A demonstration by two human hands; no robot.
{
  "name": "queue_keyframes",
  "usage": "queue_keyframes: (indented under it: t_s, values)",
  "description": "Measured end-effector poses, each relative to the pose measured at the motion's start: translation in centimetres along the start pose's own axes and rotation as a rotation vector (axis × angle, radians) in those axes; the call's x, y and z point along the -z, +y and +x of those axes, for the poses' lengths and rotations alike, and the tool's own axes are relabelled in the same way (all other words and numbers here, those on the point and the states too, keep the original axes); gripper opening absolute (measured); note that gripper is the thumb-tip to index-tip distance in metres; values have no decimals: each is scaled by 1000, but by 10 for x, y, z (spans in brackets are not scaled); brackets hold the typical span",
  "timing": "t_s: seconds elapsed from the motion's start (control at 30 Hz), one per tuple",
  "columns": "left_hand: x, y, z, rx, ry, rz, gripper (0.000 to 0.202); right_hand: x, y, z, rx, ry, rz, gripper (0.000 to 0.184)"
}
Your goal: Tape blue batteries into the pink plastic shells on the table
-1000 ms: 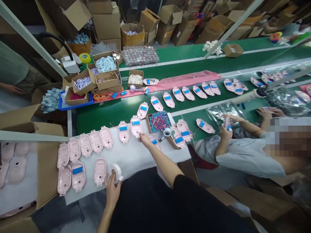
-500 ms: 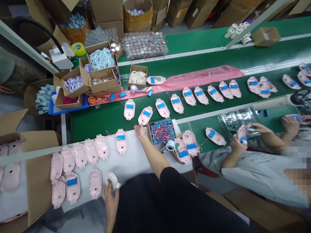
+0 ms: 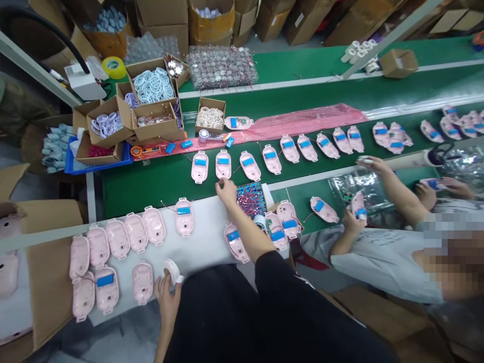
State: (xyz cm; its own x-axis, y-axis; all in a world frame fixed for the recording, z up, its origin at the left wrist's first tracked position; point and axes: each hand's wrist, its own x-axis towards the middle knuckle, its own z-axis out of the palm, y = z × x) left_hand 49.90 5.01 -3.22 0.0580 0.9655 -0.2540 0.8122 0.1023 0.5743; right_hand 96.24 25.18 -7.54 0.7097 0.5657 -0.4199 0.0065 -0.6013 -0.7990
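Note:
My left hand is closed around a roll of white tape at the front edge of the white work surface. A pink plastic shell lies just left of it. My right hand is at the belt's near edge, its slightly curled fingers apart. They sit at the lower end of a pink shell with a blue battery pack; whether they touch it I cannot tell. Beneath my right forearm lies another battery-fitted shell, partly hidden. Beside my right wrist is a box of wired blue battery packs.
Pink shells with batteries line the green belt. Bare shells stand in rows on the left. Cartons of plastic rings are at the back left. On the right a co-worker's hand holds a shell.
The shell by my right hand has turned from slanted to straight and shifted farther onto the belt. A shell now shows under my right forearm. My left hand still holds the tape roll.

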Motion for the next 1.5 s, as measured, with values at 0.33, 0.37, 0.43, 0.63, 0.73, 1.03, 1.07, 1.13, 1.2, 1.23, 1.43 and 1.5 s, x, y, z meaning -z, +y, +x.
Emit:
queue_keyframes:
  t_s: [0.33,0.37,0.43,0.63,0.73,1.03,1.07,1.13,1.2,1.23,1.43,1.5]
  values:
    - [0,-3,-13,24,-12,14,51,66,-1,22,121,-400,-1125,59]
    - [0,-1,-13,19,-18,11,50,64,1,17,124,-393,-1129,58]
    - [-1,2,-12,9,-22,10,49,61,3,10,130,-393,-1137,56]
    - [-4,6,-5,-6,-28,12,51,63,-15,13,155,-431,-1112,59]
    - [-4,6,-2,3,-36,7,51,76,-8,-26,390,-300,-928,55]
    - [-6,1,15,-31,-71,-21,52,104,193,-280,-549,-102,-10,48]
    - [-6,2,19,-54,-84,-24,52,100,204,-284,-586,-63,101,48]
    - [-6,5,26,-112,-115,-33,51,94,213,-284,-545,-3,236,45]
    - [-5,6,33,-167,-128,-39,50,89,212,-285,-483,10,279,45]
    - [-3,7,35,-185,-124,-40,49,86,208,-287,-467,-2,298,46]
    - [7,0,30,-140,-41,-35,51,33,123,-263,-334,-209,477,42]
    - [9,-2,21,-103,-15,-30,50,-4,70,-218,-279,-275,495,34]
